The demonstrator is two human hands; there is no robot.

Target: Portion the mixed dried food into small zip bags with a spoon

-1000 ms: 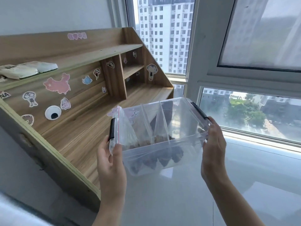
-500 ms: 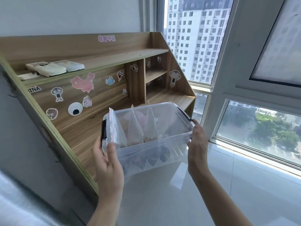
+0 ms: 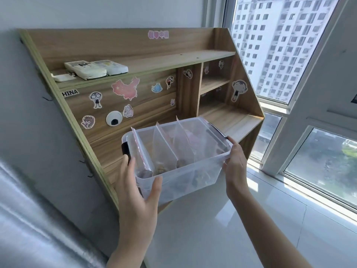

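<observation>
The left hand [image 3: 138,192] grips the near left corner of a clear tub [image 3: 185,173], thumb on the front wall and fingers curled over the rim beside a black latch [image 3: 125,149]. The right hand [image 3: 234,163] holds the tub's right end, fingers hooked under the rim. The tub hangs in mid-air at the centre of the frame, tilted a little.

Inside it stand three zip bags [image 3: 164,149] upright in a row, each with dark dried food [image 3: 161,169] at the bottom.

Behind the tub, filling the upper left, is a wooden shelf unit [image 3: 150,60] covered in stickers [image 3: 125,88]. Two remotes [image 3: 96,69] lie on its top shelf. A window [image 3: 280,45] with tower blocks outside takes the upper right, and white floor [image 3: 231,229] the lower right.
</observation>
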